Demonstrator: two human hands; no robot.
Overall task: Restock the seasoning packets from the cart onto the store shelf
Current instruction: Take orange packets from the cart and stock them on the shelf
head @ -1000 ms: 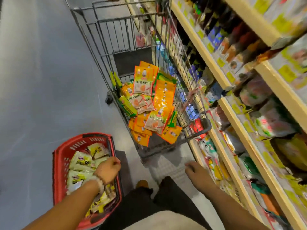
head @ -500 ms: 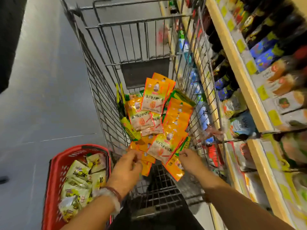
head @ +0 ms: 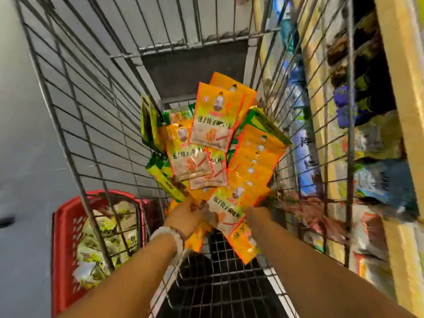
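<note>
A pile of orange seasoning packets (head: 215,125) with some green ones lies in the wire shopping cart (head: 91,115). Both my arms reach down into the cart. My left hand (head: 183,216), with a white bracelet at the wrist, grips the near edge of the pile. My right hand (head: 257,214) is at the packets on the right; an orange packet (head: 229,214) between the two hands covers its fingers. The store shelf (head: 394,92) runs along the right, blurred.
A red plastic basket (head: 66,230) with pale green-yellow packets stands on the grey floor left of the cart, seen partly through the wire side. Bottles and bags fill the shelf levels right of the cart. The cart's wire walls close in on both arms.
From beside my body both hands have gone forward into the cart and reached the packet pile. My view has dropped closer over the cart.
</note>
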